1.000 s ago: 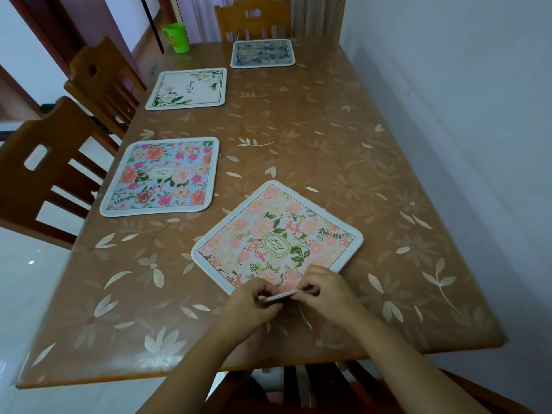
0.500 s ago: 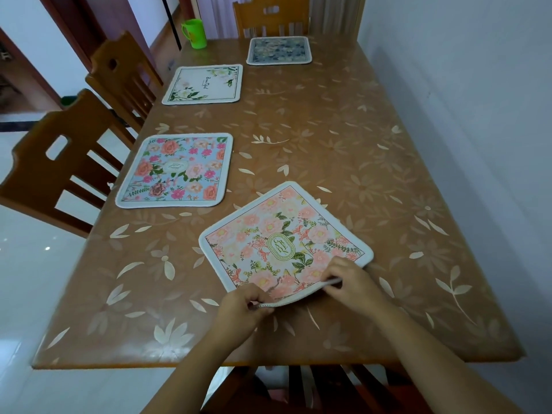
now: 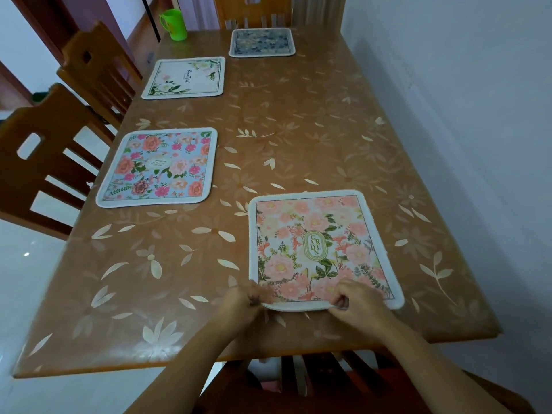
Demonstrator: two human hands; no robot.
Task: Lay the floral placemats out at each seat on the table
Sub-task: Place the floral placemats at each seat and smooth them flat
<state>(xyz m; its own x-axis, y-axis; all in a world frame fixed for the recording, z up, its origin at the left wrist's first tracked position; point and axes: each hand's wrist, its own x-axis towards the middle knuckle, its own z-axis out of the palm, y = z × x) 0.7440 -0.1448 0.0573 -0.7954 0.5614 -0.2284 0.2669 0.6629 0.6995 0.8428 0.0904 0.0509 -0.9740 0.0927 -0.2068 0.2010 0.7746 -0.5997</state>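
Note:
A pink floral placemat (image 3: 316,243) lies flat and square at the near end of the brown table (image 3: 298,130). My left hand (image 3: 245,303) pinches its near left corner and my right hand (image 3: 358,303) pinches its near edge further right. A blue floral placemat (image 3: 159,167) lies at the near left seat. A white placemat with green leaves (image 3: 185,77) lies at the far left seat. A dark blue floral placemat (image 3: 262,42) lies at the far end.
A green cup (image 3: 173,25) stands at the table's far left corner. Two wooden chairs (image 3: 44,156) stand along the left side, one at the far end (image 3: 254,8), one under the near edge (image 3: 298,380). A white wall runs along the right.
The pink placemat has turned from a diagonal lie to square with the table's near edge and moved right. My hands have spread apart along its near edge.

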